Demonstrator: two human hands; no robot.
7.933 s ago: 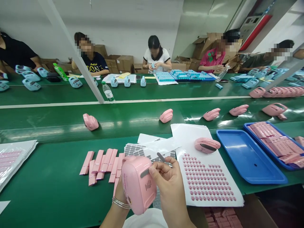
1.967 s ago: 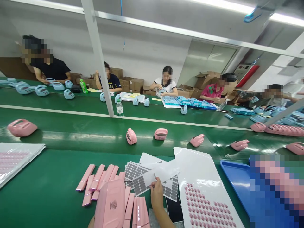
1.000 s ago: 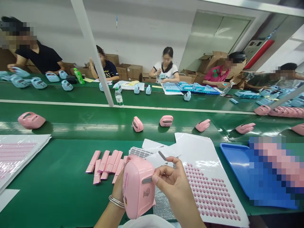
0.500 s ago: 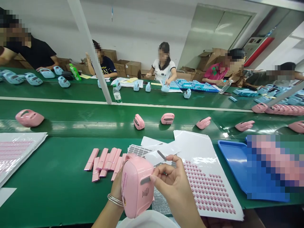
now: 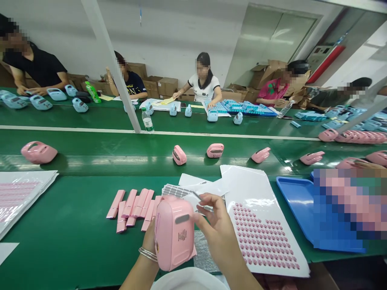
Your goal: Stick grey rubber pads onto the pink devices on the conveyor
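My left hand [image 5: 149, 240] is wrapped round the far side of a pink plastic casing [image 5: 172, 237], tilted over the table, its fingers mostly hidden. One grey oval sticker [image 5: 182, 218] lies flat on the casing's side, above a block of small print. Beside it, my right hand [image 5: 213, 219] has its thumb at the casing's edge. A second grey sticker [image 5: 198, 196] is at the bent index fingertip of that hand. Behind the hands lies a sheet of grey stickers [image 5: 175, 191], partly covered by white paper.
Pink flat pieces [image 5: 130, 203] lie left of the casing. A sheet of round pink stickers [image 5: 266, 237] and a blue tray [image 5: 294, 197] are on the right. Several pink casings [image 5: 215, 150] stand along the belt. Co-workers sit across it with blue casings [image 5: 212, 116].
My right thumb has moved off the grey sticker, which now lies flat on the casing. The casing has turned slightly, and the second sticker has shifted left with my right hand.
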